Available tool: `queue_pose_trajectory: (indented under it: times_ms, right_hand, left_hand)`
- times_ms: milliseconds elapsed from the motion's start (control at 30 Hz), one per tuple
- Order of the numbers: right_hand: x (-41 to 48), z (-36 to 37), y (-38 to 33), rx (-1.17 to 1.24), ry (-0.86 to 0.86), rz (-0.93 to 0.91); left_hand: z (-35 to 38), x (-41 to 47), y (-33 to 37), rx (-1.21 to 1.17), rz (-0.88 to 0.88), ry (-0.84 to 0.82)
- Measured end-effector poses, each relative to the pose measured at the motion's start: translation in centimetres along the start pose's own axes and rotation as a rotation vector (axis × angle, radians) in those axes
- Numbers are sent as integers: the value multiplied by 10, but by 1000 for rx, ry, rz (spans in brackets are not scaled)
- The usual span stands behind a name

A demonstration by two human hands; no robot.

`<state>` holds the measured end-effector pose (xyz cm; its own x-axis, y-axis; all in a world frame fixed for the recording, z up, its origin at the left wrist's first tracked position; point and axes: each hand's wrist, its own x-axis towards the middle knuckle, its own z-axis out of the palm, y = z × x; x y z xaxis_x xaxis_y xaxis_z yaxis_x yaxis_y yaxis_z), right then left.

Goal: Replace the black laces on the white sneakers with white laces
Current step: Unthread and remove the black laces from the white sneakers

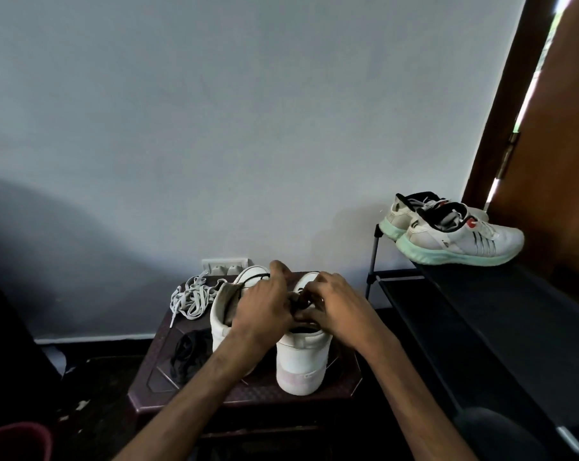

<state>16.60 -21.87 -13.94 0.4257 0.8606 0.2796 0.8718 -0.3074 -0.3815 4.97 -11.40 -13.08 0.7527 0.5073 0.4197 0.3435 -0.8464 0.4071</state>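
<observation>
Both bare forearms reach forward and converge, hands almost touching. Left hand [265, 311] back up, fingers curled downward, grip hidden beneath. Right hand [336, 309] back up too, fingertips pinching a black lace [302, 300].

Two white sneakers stand heel-to-camera on a dark brown stool [248, 392]: left sneaker [220, 316], right sneaker [301, 361]. The left hand [261, 309] and right hand [336, 307] meet over the right sneaker's throat, fingers curled on the black lace [303, 299] there (the exact eyelet is hidden). White laces [190, 299] lie bundled at the stool's rear left. A loose black heap [186, 357] lies beside the left sneaker. On the shoe rack [481, 311] at right sit mint-soled trainers [461, 239].
</observation>
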Motion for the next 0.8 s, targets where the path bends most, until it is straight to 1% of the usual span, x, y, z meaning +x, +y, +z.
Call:
queue_pose_trajectory:
  times_ms: [67, 167, 233, 300, 367, 433, 467, 500, 533, 600, 667, 733, 800]
  right_hand:
    - [-2, 2, -4, -2, 5, 42]
    - [0, 9, -9, -94, 68, 116]
    - [1, 14, -12, -130, 107, 124]
    - [2, 17, -14, -94, 119, 92]
    - [3, 12, -6, 58, 67, 41]
    - [2, -4, 12, 336, -34, 23]
    - [0, -13, 17, 469, -58, 44]
    - [0, -20, 20, 546, -46, 88]
    - [1, -22, 22, 551, -14, 128]
    - [8, -17, 17, 375, 50, 163]
    - [14, -4, 2, 152, 43, 172]
    - [18, 6, -10, 72, 62, 198]
    - [19, 14, -14, 77, 138, 212]
  left_hand:
    - [4, -1, -1, -63, -30, 54]
    - [15, -10, 4, -165, -126, 185]
    - [19, -17, 9, -228, -185, 261]
    - [21, -18, 10, -250, -226, 279]
    - [23, -18, 10, -224, -242, 287]
    - [27, -17, 10, -227, -250, 304]
    - [29, -17, 9, -243, -253, 317]
    - [30, -18, 9, -256, -260, 330]
    - [31, -18, 9, -270, -270, 339]
    - [30, -19, 11, -295, -287, 342]
    - [27, -20, 13, -302, -294, 335]
    - [24, -20, 14, -295, -308, 320]
    - [24, -19, 15, -288, -309, 311]
